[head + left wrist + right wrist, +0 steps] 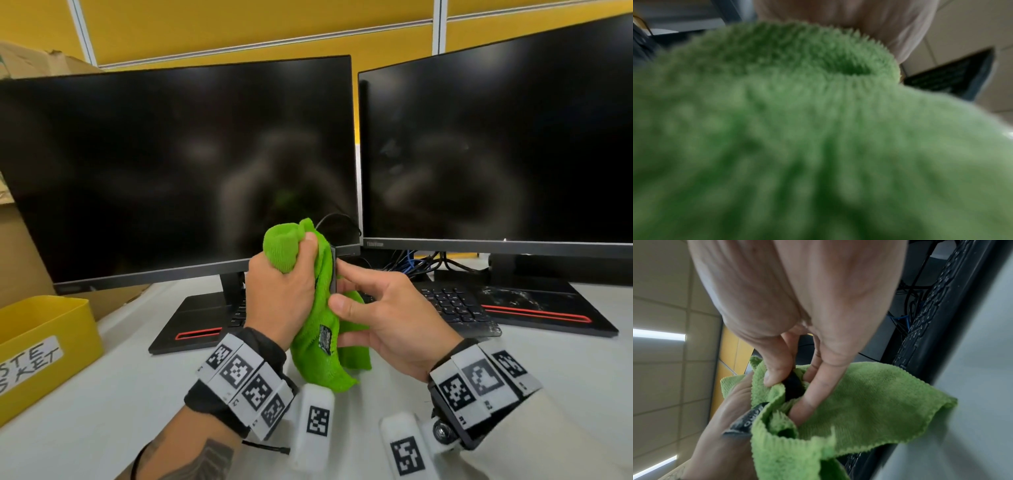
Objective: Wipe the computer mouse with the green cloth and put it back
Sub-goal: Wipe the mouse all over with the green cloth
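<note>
My left hand (281, 291) grips a bunched part of the green cloth (320, 346) and holds it up above the desk, in front of the monitors. My right hand (373, 308) pinches the dark computer mouse (333, 274) between thumb and fingers, edge-on against the cloth. In the right wrist view the black mouse (793, 387) shows between the thumb and fingers of my right hand (797, 308), with the cloth (869, 395) wrapped around it and my left hand (729, 404) beside it. Cloth (797, 129) fills the left wrist view. Most of the mouse is hidden.
Two dark monitors (178, 164) (496, 144) stand behind the hands on red-striped bases. A black keyboard (452, 305) lies behind my right hand. A labelled yellow bin (44, 335) sits at the left and a cable tangle (418, 262) at the back.
</note>
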